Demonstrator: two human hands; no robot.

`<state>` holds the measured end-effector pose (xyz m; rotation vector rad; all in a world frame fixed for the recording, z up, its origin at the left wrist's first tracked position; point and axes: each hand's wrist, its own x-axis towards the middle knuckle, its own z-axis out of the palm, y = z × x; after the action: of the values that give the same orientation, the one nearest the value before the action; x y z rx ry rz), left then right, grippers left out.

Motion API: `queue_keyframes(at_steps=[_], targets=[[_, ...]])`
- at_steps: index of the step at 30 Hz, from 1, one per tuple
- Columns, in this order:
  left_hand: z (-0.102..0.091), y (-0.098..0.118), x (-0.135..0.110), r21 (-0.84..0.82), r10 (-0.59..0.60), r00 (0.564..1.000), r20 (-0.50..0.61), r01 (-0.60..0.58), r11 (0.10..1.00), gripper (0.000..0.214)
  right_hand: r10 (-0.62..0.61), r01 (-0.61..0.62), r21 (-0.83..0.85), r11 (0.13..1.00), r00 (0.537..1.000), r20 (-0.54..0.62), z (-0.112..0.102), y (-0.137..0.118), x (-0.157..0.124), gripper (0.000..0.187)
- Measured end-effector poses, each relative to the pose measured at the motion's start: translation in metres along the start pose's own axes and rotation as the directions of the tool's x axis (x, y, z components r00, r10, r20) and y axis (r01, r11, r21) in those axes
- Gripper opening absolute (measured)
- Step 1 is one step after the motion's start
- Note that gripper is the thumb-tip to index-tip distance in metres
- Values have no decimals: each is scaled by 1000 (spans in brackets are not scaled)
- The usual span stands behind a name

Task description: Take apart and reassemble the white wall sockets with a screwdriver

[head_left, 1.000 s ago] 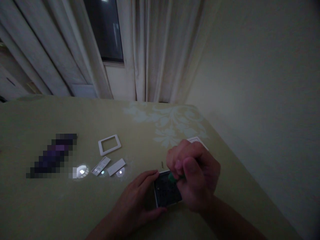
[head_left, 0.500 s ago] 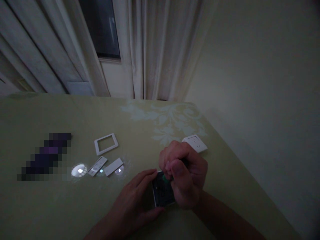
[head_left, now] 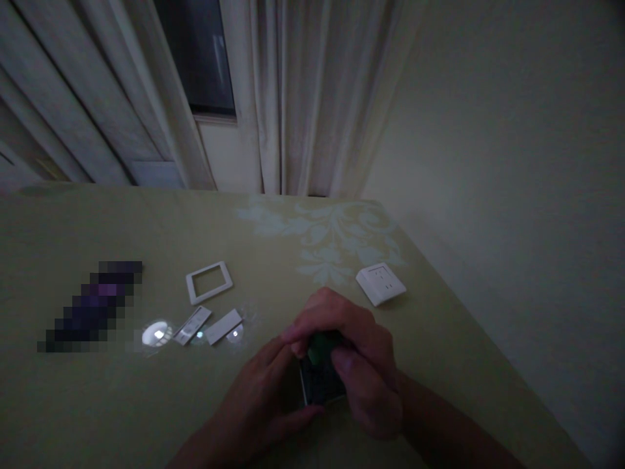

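Observation:
A square wall plate with a dark back and a thin white edge point(head_left: 319, 381) lies on the table in front of me. My left hand point(head_left: 263, 391) grips it from the left, thumb at the near side and fingers at the far side. Over it, my right hand point(head_left: 356, 365) is closed around a screwdriver with a green and black handle point(head_left: 316, 350). The tool's tip and much of the plate are hidden under the right hand. Just beyond that hand lies a white wall socket point(head_left: 381, 283), face up and apart from it.
To the left lie a white rectangular frame point(head_left: 209, 283), two narrow white strips point(head_left: 193, 325) and a blurred-out dark object point(head_left: 92, 309). The greenish patterned table point(head_left: 293, 254) ends at a wall point(head_left: 512, 195) on the right. Curtains point(head_left: 332, 98) hang behind.
My right hand has tilted and come lower and nearer, its fingers now spread over the handle's top. More of the green handle and the socket shows. My left hand stays put.

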<state>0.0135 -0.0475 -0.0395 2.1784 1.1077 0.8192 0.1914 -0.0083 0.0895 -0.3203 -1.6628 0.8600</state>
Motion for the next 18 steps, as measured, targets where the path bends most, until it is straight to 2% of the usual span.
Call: queue_keyframes(at_steps=[2, 5, 7, 10, 14, 18], targets=[[0, 1, 1, -24, 2, 1000, 19, -1, 1000, 75, -91, 105, -87, 991, 985, 145, -11, -1, -2, 36], [-3, 4, 2, -68, 19, 1000, 23, -17, 998, 73, -186, 247, -319, 915, 960, 210, -28, -4, -4, 45], [-5, 4, 3, -56, 30, 999, 10, -30, 998, 75, -147, 228, -361, 904, 960, 239, -36, -7, -3, 42], [-5, 0, 2, -14, 24, 1000, 2, -24, 1000, 81, -86, 174, -319, 932, 959, 271, -42, -8, 0, 47], [-6, -3, 2, -15, 34, 999, 9, -34, 999, 86, -217, 273, -426, 863, 960, 175, -44, -4, 3, 37], [-10, -1, 4, -12, 24, 999, 40, -23, 1000, 86, -109, 205, -366, 908, 958, 266, -45, -6, 4, 41]])
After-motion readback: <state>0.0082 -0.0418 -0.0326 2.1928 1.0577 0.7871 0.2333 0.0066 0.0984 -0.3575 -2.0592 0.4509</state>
